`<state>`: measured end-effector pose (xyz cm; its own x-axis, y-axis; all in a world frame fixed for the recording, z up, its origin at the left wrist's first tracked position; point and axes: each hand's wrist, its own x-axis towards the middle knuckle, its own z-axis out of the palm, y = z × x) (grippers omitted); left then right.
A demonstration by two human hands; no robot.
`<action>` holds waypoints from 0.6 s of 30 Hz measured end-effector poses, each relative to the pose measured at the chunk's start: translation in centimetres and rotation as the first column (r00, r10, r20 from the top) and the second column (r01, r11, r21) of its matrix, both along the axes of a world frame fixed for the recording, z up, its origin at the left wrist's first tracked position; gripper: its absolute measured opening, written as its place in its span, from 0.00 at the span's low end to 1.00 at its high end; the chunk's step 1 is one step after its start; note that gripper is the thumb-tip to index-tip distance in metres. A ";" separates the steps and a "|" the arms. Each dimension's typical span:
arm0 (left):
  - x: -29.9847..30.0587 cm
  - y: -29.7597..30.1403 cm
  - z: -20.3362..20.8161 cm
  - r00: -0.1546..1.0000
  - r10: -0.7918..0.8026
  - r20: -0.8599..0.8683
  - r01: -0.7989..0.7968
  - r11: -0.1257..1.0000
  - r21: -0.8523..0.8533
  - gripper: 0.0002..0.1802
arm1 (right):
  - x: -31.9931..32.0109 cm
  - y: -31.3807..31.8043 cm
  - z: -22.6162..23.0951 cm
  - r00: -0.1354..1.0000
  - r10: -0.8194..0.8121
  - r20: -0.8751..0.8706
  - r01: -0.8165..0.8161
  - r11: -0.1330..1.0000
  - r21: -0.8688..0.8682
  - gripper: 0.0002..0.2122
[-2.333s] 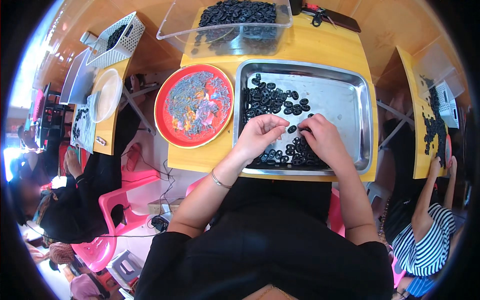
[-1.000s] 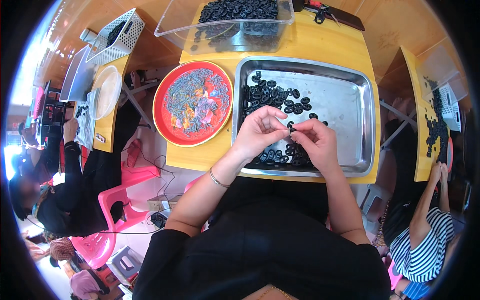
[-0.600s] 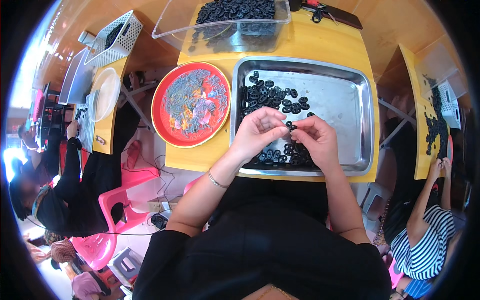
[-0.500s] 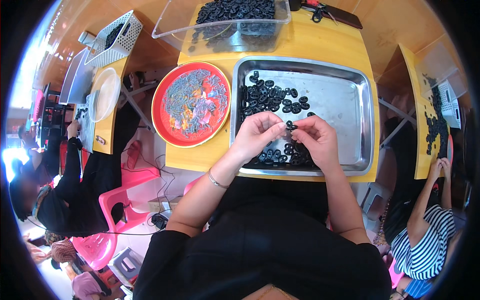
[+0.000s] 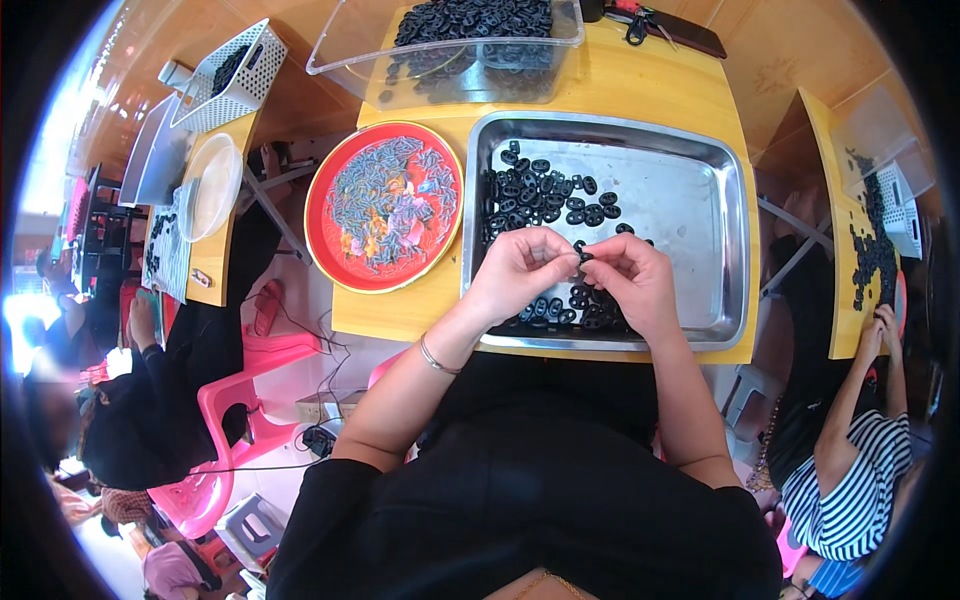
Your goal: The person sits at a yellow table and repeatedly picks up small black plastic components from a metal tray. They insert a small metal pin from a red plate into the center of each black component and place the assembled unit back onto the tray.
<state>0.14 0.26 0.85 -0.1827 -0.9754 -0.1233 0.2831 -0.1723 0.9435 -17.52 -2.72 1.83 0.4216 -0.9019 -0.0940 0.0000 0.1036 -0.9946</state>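
Right hand (image 5: 637,283): thumb and forefinger clamped on one black piece (image 5: 583,254), over the tray (image 5: 690,240). Left hand (image 5: 518,272): thumb and forefinger tips together at the piece; cannot tell whether they grip anything. Red plate (image 5: 331,243) left of tray.

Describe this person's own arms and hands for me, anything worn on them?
The left hand and right hand are gloveless. Short black sleeves leave the forearms bare. A thin silver-coloured bracelet circles the left wrist; the right wrist has none.
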 end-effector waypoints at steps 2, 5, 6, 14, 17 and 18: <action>0.0 0.1 -0.2 1.000 -0.005 -0.015 0.004 1.000 -0.020 0.02 | 0.0 -0.1 0.0 1.000 0.005 0.015 -0.005 1.000 0.017 0.05; -0.2 -0.1 0.0 0.999 0.028 0.016 -0.026 0.996 -0.083 0.05 | 0.0 -0.2 -0.2 0.997 -0.031 0.075 0.032 0.999 -0.015 0.05; -0.2 -0.3 0.1 0.990 0.054 0.132 -0.040 0.993 -0.112 0.06 | 0.2 -0.3 -0.2 0.992 -0.069 0.106 0.073 0.997 -0.039 0.05; -0.9 -1.8 0.5 0.513 0.268 0.816 0.325 0.819 -0.473 0.09 | -0.3 -0.4 0.1 0.987 -0.103 0.122 0.105 0.994 -0.009 0.05; -1.3 -2.2 -0.3 0.432 0.268 0.861 0.393 0.803 -0.448 0.05 | 0.2 -0.3 0.3 0.984 -0.123 0.126 0.127 0.992 -0.024 0.05; -1.5 -2.2 -0.2 0.427 0.250 0.869 0.394 0.813 -0.428 0.04 | -0.1 -0.2 0.2 0.985 -0.119 0.125 0.124 0.992 -0.029 0.05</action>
<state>-1.39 -1.93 0.65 -0.3626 -0.9036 0.2281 -0.7147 0.4267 0.5542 -17.58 -2.92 1.99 0.3149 -0.9490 -0.0146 0.1326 0.0592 -0.9894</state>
